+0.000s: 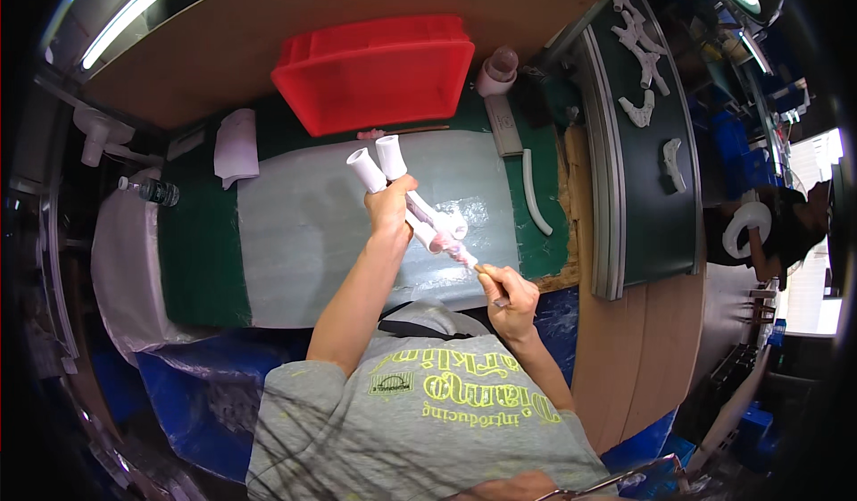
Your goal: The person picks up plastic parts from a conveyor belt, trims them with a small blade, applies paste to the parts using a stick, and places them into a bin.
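Over the middle of the bench, my left hand [389, 208] is closed around a white branched tubular part [366, 169], whose two open tube ends point away from me. At its near end is a pinkish-white wrapped tip [458, 251], next to a tube opening; whether it is inside the part cannot be made out. My right hand [511, 301] pinches the thin stick that leads to this wrapped tip. A similar stick with a pink tip [373, 134] lies beyond my left hand, in front of the red bin.
A red plastic bin [303, 99] stands at the back, with a white container [496, 77] to its right. A curved white tube [533, 193] lies on the right. White branched parts [644, 50] rest on the green side conveyor. A clear bottle [152, 190] is at left; a person [772, 233] is at far right.
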